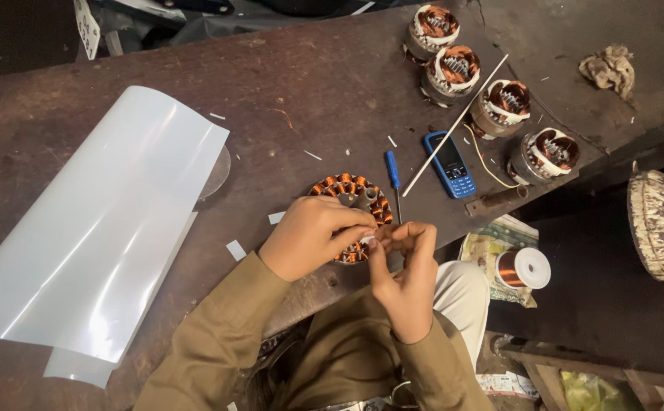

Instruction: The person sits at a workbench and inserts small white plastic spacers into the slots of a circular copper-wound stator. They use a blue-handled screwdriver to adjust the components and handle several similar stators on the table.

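Note:
A round stator with copper windings (351, 192) lies on the dark workbench (309, 84) near its front edge. My left hand (311, 234) rests on the stator's near side, fingers curled over it. My right hand (404, 270) meets it at the stator's near-right rim, fingertips pinched together on something small that I cannot make out. A blue-handled screwdriver (393, 171) lies just right of the stator.
A large curled white plastic sheet (96, 228) covers the bench's left side. Several wound stators (503, 103) line the far right, with a blue mobile phone (449, 164), a thin white rod (458, 122) and a rag (610, 68). A copper wire spool (522, 268) sits below the bench.

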